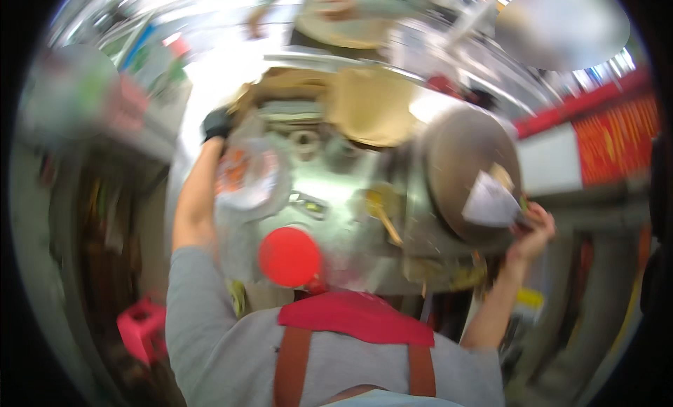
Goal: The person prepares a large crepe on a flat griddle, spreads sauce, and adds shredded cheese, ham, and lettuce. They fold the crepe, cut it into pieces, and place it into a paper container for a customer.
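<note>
In the head view my right hand point(534, 230) is closed round the dark handle of a wide pale-bladed scraper point(489, 201). The blade is over the right part of a large round griddle point(459, 144), beside a small pale piece of food point(501, 175). On the far left, my black-gloved left hand point(217, 124) reaches to the corner of a brown cardboard box or paper point(242, 102). Its fingers are smeared by motion, so their hold does not show. Near that forearm is a plastic-lined bowl point(273, 182) with orange pieces of food point(235, 170).
A round red lid or container point(290, 257) stands at the counter's near edge. A yellow-handled utensil point(385, 218) rests in a small pot left of the griddle. Brown paper point(371, 105) lies at the back. Across the counter another person's hand point(338, 9) shows. A pink stool point(142, 330) stands lower left.
</note>
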A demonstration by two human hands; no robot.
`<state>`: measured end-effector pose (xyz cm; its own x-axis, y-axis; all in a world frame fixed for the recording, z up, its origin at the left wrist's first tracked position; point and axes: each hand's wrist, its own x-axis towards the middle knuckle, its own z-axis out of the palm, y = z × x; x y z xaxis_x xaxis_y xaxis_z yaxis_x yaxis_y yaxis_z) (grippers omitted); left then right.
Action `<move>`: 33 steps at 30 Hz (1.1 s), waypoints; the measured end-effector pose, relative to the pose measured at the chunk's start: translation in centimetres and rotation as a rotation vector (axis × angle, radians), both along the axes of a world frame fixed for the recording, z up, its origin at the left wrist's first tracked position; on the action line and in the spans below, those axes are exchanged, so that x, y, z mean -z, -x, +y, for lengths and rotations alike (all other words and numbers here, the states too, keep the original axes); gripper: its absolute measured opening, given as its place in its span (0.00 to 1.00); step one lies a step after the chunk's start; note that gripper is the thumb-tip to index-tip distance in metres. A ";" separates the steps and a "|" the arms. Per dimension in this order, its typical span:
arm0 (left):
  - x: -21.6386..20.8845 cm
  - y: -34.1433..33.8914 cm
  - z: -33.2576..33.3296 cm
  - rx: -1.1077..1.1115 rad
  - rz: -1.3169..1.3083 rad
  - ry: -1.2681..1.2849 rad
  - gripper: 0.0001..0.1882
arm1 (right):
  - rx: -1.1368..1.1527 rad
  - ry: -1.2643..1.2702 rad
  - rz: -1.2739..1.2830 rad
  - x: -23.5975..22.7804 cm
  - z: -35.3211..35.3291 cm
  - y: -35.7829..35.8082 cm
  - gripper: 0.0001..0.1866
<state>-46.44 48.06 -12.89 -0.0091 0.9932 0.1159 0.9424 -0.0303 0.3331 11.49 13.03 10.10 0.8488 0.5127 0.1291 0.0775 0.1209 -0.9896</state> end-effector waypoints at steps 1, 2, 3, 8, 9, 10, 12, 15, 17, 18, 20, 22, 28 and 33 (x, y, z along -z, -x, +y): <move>3.4 1.5 0.8 -0.012 -0.004 0.094 0.22 | 0.039 -0.019 0.106 1.0 -1.2 -2.1 0.16; 5.5 2.5 1.0 0.000 -0.005 0.117 0.24 | 0.078 -0.041 0.211 1.8 -2.6 -4.2 0.17; 5.7 3.4 0.9 0.074 0.069 0.057 0.23 | 0.119 -0.069 0.298 2.6 -4.0 -6.4 0.17; -10.2 -9.0 -2.2 0.288 -0.311 -0.674 0.29 | 0.288 -0.049 0.388 4.5 -12.2 -12.8 0.18; -14.2 -14.2 -4.5 0.345 -0.330 -0.722 0.29 | 0.289 -0.033 0.405 4.7 -13.1 -13.5 0.18; -17.1 -18.9 -6.1 0.406 -0.340 -0.768 0.28 | 0.272 -0.029 0.431 5.3 -13.5 -14.0 0.17; -18.2 -26.9 -9.3 0.655 -0.391 -0.545 0.28 | 0.215 -0.017 0.479 6.6 -14.1 -15.4 0.16; -17.8 -39.8 -16.0 0.883 -0.603 -0.177 0.31 | 0.122 0.023 0.542 7.6 -14.2 -16.6 0.16; -15.6 -47.4 -19.2 0.973 -0.486 0.065 0.43 | 0.068 0.103 0.509 7.5 -14.3 -17.6 0.16; -14.6 -50.9 -20.5 0.955 -0.414 0.115 0.45 | 0.047 0.143 0.485 7.5 -14.4 -18.3 0.16; -13.3 -56.8 -21.9 0.840 -0.398 0.175 0.47 | 0.008 0.223 0.433 6.6 -14.9 -19.3 0.16; -12.0 -60.4 -22.9 0.772 -0.416 0.170 0.51 | -0.012 0.258 0.403 6.1 -15.2 -19.8 0.15; -12.5 -65.2 -27.2 0.628 -0.273 0.166 0.46 | -0.108 0.163 0.517 9.1 -11.6 -17.8 0.14; -11.3 -65.4 -26.5 0.601 -0.462 0.067 0.34 | -0.139 -0.065 0.599 11.6 -5.5 -13.9 0.15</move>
